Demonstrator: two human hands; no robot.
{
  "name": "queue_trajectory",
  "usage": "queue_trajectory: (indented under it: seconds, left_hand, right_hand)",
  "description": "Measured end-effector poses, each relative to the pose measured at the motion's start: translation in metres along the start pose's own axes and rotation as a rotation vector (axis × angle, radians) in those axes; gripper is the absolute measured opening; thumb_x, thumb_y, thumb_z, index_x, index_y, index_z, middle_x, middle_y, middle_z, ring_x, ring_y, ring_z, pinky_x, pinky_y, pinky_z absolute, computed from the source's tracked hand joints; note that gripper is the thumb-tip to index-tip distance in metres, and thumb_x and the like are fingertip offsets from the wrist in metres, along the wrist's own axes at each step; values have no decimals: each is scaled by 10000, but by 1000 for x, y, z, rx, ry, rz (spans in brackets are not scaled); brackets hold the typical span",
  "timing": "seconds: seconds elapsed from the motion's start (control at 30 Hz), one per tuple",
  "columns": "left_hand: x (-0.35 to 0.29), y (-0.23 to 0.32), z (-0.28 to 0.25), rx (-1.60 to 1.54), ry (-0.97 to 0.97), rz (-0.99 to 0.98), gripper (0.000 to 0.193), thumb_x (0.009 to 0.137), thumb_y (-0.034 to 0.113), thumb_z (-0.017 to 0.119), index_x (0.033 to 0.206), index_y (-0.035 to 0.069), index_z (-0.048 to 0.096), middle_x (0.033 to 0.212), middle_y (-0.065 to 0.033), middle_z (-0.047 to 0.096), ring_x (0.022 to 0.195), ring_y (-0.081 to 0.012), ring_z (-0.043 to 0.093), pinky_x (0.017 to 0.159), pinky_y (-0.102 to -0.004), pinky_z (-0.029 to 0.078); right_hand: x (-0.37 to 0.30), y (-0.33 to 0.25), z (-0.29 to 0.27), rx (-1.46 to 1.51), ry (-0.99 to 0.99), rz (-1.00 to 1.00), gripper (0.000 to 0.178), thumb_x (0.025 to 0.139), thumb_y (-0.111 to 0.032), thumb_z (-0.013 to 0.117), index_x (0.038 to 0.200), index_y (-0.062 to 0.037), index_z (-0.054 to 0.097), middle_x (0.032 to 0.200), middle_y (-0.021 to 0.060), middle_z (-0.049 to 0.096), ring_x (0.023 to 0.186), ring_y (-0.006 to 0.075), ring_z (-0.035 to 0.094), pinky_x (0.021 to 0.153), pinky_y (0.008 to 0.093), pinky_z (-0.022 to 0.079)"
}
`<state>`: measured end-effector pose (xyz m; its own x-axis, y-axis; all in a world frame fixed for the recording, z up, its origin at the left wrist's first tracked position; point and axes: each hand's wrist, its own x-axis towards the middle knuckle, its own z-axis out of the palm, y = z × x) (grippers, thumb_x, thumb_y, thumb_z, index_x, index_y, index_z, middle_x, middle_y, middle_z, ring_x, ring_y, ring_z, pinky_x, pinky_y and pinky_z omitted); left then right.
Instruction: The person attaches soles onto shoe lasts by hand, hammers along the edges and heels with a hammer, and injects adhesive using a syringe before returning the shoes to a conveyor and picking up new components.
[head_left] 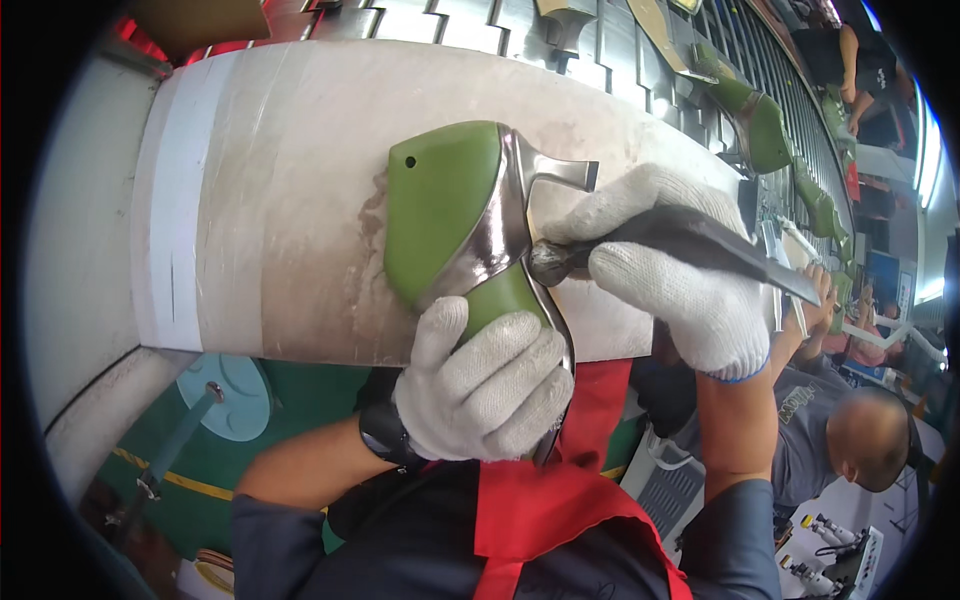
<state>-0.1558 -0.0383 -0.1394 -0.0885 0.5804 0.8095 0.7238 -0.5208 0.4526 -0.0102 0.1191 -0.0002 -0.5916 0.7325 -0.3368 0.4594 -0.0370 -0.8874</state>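
Note:
A high-heeled shoe (508,215) with a shiny metallic upper sits on a green shoe last (440,200) that has a dark hole near its top. It lies on its side on the pale work board, heel pointing right. My left hand (485,385), in a white knit glove, is wrapped round its front part. My gloved right hand (680,270) grips a dark, long-handled tool (690,235). The tool's rounded end is against or very near the shoe's sole edge; its exact kind I cannot make out.
The worn board (300,200) carries a white strip at left. Beyond it runs a slatted metal conveyor (470,35) with more green lasts (765,130). A light-blue round stool seat (232,400) is below left. At right, a co-worker (820,430) sits close.

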Motion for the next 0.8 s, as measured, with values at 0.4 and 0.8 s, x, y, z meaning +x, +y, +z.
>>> queue_trajectory:
  seconds: [0.4,0.8]
  left_hand:
    - [0,4,-5,43,-104,64,433,941,143,801,1308,62,585,1310,-163,667,1273,-375,639,1283,-694,280]
    - [12,11,-2,37,-146,67,476,943,281,815,1295,27,617,1341,-201,667,1317,-435,615,1292,-688,261]
  right_hand:
    - [-14,16,7,-408,47,-520,241,1052,-152,702,1240,-22,777,1206,145,776,1107,248,752,946,353,596]
    - [-126,27,32,370,471,-422,414,977,-174,731,1268,117,681,1209,270,768,1084,357,768,999,433,611]
